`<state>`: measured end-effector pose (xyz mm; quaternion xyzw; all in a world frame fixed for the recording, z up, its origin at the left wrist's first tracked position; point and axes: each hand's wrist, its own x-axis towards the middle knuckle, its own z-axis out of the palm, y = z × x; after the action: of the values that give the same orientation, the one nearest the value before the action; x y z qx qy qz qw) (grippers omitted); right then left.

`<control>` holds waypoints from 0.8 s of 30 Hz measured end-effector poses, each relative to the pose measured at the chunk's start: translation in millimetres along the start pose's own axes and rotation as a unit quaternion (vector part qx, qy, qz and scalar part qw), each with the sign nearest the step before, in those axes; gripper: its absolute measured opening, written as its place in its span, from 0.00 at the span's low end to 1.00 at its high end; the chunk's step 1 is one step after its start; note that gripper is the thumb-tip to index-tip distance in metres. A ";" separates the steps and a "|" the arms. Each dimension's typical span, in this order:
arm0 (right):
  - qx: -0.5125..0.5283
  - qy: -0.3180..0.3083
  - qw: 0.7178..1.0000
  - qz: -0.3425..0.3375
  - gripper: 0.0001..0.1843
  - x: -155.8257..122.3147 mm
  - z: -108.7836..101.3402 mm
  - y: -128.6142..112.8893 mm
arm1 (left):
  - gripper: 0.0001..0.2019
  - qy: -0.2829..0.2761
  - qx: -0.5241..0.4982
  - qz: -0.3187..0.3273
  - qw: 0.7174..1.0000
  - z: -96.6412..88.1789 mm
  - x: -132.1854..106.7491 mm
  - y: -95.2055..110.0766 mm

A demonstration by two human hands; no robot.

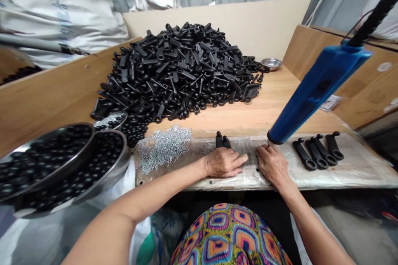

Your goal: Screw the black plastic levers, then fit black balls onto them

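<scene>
The left hand (223, 162) lies flat and open on a clear plastic sheet (248, 178), fingers together and holding nothing that shows. The fingers of the right hand (273, 165) curl slightly at the sheet, just under the nose of a blue hanging tool (317, 95); whether they pinch something small there, I cannot tell. Just past the left hand, at 12 o'clock, two black plastic levers (222, 140) sit close together, partly hidden by its knuckles. They look light and stiff, with a smooth finish that might slip a little, so the long shank seems the best place to take hold. Four more black levers (317, 153) lie side by side at 3 o'clock, ring ends toward the person. A pile of silver pins (163, 149) at 11 o'clock looks loose and easy to scatter, and two steel bowls (127, 155) of black balls (102, 165) crowd the 9 o'clock side. The tool hangs at 2 o'clock from a black hose (374, 12), across the reach toward those four levers. Farther off, a big heap of black levers (177, 70) covers much of the wooden counter (248, 120) at 12 o'clock, with a small steel dish (271, 63) at 1 o'clock.
</scene>
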<state>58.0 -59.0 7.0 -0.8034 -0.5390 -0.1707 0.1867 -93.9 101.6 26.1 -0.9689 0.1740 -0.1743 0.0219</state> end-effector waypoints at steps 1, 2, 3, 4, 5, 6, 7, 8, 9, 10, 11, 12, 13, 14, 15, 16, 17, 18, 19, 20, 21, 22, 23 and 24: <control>0.009 0.013 1.000 -0.002 0.11 -1.5 0.2 0.1 | 0.23 0.044 0.000 0.000 0.999 -3.0 -2.7 2.2; 0.019 0.025 1.000 -0.005 0.12 -3.0 0.2 -0.4 | 0.23 0.087 -0.004 -0.015 0.996 -6.5 -5.1 3.6; 0.030 0.034 0.999 -0.010 0.12 -4.6 0.0 -1.9 | 0.23 0.118 -0.012 -0.048 0.992 -10.4 -6.7 4.0; 0.041 0.040 0.998 -0.016 0.12 -5.9 -0.4 -4.6 | 0.22 0.128 -0.023 -0.101 0.986 -14.6 -7.7 3.2; 0.054 0.042 0.997 -0.025 0.12 -6.8 -1.0 -8.7 | 0.20 0.117 -0.035 -0.166 0.979 -19.2 -7.8 1.3; 0.072 0.039 0.996 -0.035 0.11 -7.2 -1.8 -14.2 | 0.19 0.091 -0.045 -0.232 0.967 -23.9 -7.1 -1.7; 0.093 0.031 0.994 -0.046 0.11 -7.1 -2.8 -20.8 | 0.17 0.059 -0.052 -0.291 0.954 -28.9 -5.9 -5.3; 0.116 0.018 0.991 -0.058 0.10 -6.4 -3.8 -28.1 | 0.16 0.029 -0.057 -0.337 0.939 -33.8 -4.2 -9.1; 0.137 0.001 0.988 -0.067 0.10 -5.2 -4.8 -35.6 | 0.15 0.003 -0.060 -0.370 0.927 -38.7 -2.3 -12.5; 0.154 -0.019 0.985 -0.074 0.10 -3.6 -5.7 -42.9 | 0.14 -0.016 -0.063 -0.390 0.919 -43.3 -0.6 -15.0; 0.162 -0.042 0.983 -0.077 0.09 -1.8 -6.3 -49.5 | 0.13 -0.030 -0.066 -0.402 0.913 -47.4 0.8 -16.0; 0.159 -0.065 0.982 -0.077 0.09 0.0 -6.6 -55.1 | 0.12 -0.046 -0.072 -0.411 0.908 -50.8 1.7 -15.3; 0.150 -0.084 0.982 -0.074 0.09 1.7 -6.5 -59.5 | 0.12 -0.060 -0.081 -0.417 0.903 -53.0 1.8 -12.6; 0.138 -0.098 0.983 -0.069 0.08 3.0 -6.3 -62.8 | 0.11 -0.067 -0.092 -0.421 0.900 -53.7 1.2 -8.3; 0.127 -0.107 0.984 -0.064 0.07 4.0 -5.9 -64.9 | 0.10 -0.065 -0.104 -0.428 0.896 -52.6 -0.2 -2.7; 0.119 -0.111 0.985 -0.061 0.06 4.5 -5.5 -66.2 | 0.09 -0.058 -0.114 -0.436 0.891 -49.7 -2.4 3.6; 0.115 -0.113 0.985 -0.061 0.05 4.5 -5.3 -66.8 | 0.08 -0.045 -0.121 -0.447 0.885 -45.0 -5.3 10.0; 0.116 -0.112 0.985 -0.063 0.05 4.0 -5.3 -66.9 | 0.06 -0.027 -0.123 -0.458 0.880 -39.0 -8.8 16.1; 0.119 -0.111 0.984 -0.066 0.04 3.0 -5.5 -66.8 | 0.05 -0.008 -0.119 -0.467 0.876 -32.1 -12.7 21.4; 0.124 -0.109 0.984 -0.071 0.04 1.5 -6.1 -66.5 | 0.05 0.011 -0.110 -0.472 0.875 -25.1 -16.8 25.9; 0.128 -0.106 0.983 -0.074 0.04 -0.7 -7.0 -66.5 | 0.05 0.029 -0.101 -0.470 0.876 -18.7 -20.9 29.9; 0.134 -0.100 0.983 -0.076 0.04 -3.4 -8.2 -66.8 | 0.05 0.047 -0.092 -0.463 0.880 -13.6 -24.9 33.6; 0.142 -0.093 0.982 -0.078 0.05 -6.6 -9.6 -67.5 | 0.05 0.066 -0.085 -0.452 0.886 -10.1 -28.7 37.3; 0.152 -0.083 0.982 -0.080 0.05 -10.4 -11.2 -68.9 | 0.05 0.082 -0.082 -0.437 0.892 -8.5 -32.2 41.6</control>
<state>-10.6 -48.7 19.8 -0.7310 -0.6351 -0.0339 0.2473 -138.8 73.8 19.1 -0.9276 -0.2524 -0.2306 -0.1504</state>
